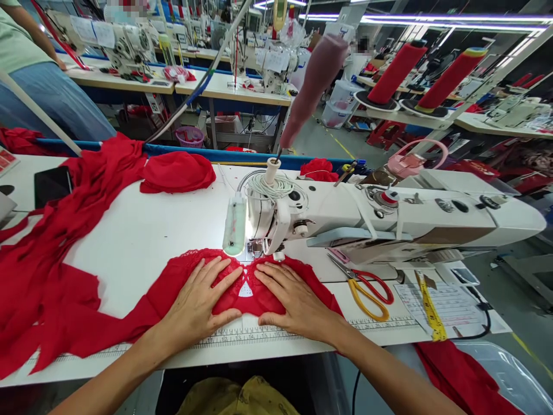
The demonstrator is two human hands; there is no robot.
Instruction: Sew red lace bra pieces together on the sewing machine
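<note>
A red lace garment piece (185,276) lies spread on the white sewing table, with a small crisscross and a triangular gap at its middle. On its left half rests my left hand (201,297), flat with fingers spread. My right hand (287,297) presses flat on the right half, fingers stretched toward the gap. The white sewing machine (337,213) stands just beyond, its presser foot (256,249) close to the fabric's far edge. A lit, greenish lamp (234,227) hangs left of the needle area. Fabric parts under both palms are hidden.
Scissors (367,288) with red and yellow handles lie right of my hand, near a yellow tape measure (432,311) on a paper sheet (458,308). Red fabric (64,276) heaps at left beside a phone (52,185). Thread cones (397,72) stand behind; a person (47,80) is at far left.
</note>
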